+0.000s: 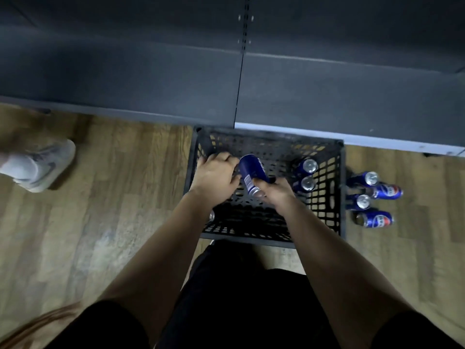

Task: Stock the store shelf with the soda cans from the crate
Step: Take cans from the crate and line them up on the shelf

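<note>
Blue can (252, 175) comes out of the crate (338, 197), tilted, right hand (274, 192) with fingers closed round its lower end; left hand (216, 173) curls beside it, fingers loosely bent, holding nothing I can see. Two cans (307, 175) stand inside. Next: lift it to the dark shelf (352, 102) beyond, still bare.

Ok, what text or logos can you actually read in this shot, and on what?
"PEPSI" with its round logo, blurred: lying floor can right of the crate.
Round logo, lettering too blurred: second lying floor can.
White label patch, unreadable: can held by the right hand.
Shelf: none.
</note>
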`<state>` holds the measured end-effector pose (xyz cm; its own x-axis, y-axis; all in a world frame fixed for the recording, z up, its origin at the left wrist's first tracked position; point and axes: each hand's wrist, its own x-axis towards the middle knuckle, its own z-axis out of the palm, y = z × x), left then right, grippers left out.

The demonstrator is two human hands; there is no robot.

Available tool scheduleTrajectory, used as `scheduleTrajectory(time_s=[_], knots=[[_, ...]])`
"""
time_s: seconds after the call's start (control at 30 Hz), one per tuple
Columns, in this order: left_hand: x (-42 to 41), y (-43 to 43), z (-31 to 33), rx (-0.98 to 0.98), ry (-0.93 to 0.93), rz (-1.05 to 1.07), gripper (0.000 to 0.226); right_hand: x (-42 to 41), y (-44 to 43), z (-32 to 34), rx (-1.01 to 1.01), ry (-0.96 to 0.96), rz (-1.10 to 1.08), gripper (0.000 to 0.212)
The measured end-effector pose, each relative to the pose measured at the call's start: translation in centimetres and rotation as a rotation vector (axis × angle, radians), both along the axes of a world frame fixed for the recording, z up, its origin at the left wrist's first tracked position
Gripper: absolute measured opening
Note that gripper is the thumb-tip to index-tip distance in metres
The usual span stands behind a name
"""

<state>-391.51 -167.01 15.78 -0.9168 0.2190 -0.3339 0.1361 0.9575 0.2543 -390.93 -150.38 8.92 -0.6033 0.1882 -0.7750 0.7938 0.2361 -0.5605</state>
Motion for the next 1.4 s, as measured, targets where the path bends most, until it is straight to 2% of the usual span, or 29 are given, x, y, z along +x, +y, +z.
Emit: scheduleTrajectory(time_s=[0.33,0.47,0.53,0.6,0.73,0.83,0.9,1.03,1.13,1.23,1.3,1.37,1.4], knots=[[-0.8,0.8,23.4,-0.015,0.084,-0.027,0.044,1.0,1.0,24.6,0.045,0.143,-0.029,0.029],[-1.2,1.7,30.4,0.007,0.08,-0.028,0.044,1.3,1.4,32.0,0.012,0.253,-0.05,0.049],[-1.8,2.4,33.4,0.015,0.082,-0.014,0.047,1.0,1.5,35.3,-0.027,0.342,-0.073,0.039],[-2.6,3.0,35.8,0.08,0.06,0.048,0.059,0.7,1.3,37.9,-0.042,0.418,-0.116,0.039],[-4.3,3.9,39.3,0.399,-0.038,0.251,0.093,0.3,0.4,41.7,-0.069,0.526,-0.182,0.048],[-5.4,4.5,41.2,0.494,-0.047,0.316,0.111,-0.2,-0.2,43.3,-0.056,0.607,-0.168,0.054],[-5.8,4.7,41.7,0.534,-0.034,0.347,0.115,-0.5,-0.5,44.1,-0.082,0.649,-0.19,0.058],[-6.1,5.6,42.4,0.666,-0.049,0.403,0.109,-0.5,-0.3,45.6,-0.111,0.717,-0.221,0.062],[-6.2,6.5,43.5,0.745,-0.078,0.365,0.112,0.0,1.2,46.7,-0.184,0.741,-0.219,0.061],[-6.4,7.7,44.3,0.855,-0.12,0.314,0.109,0.3,3.7,47.7,-0.373,0.693,-0.316,0.061],[-6.5,8.8,45.0,1.002,-0.192,0.295,0.099,-0.1,6.0,48.2,-0.613,0.573,-0.381,0.053],[-6.3,10.4,45.8,1.12,-0.256,0.261,0.089,-0.3,8.4,49.0,-0.794,0.464,-0.341,0.045],[-6.1,11.5,46.2,1.159,-0.278,0.236,0.084,-0.2,9.6,49.3,-0.821,0.453,-0.296,0.048]])
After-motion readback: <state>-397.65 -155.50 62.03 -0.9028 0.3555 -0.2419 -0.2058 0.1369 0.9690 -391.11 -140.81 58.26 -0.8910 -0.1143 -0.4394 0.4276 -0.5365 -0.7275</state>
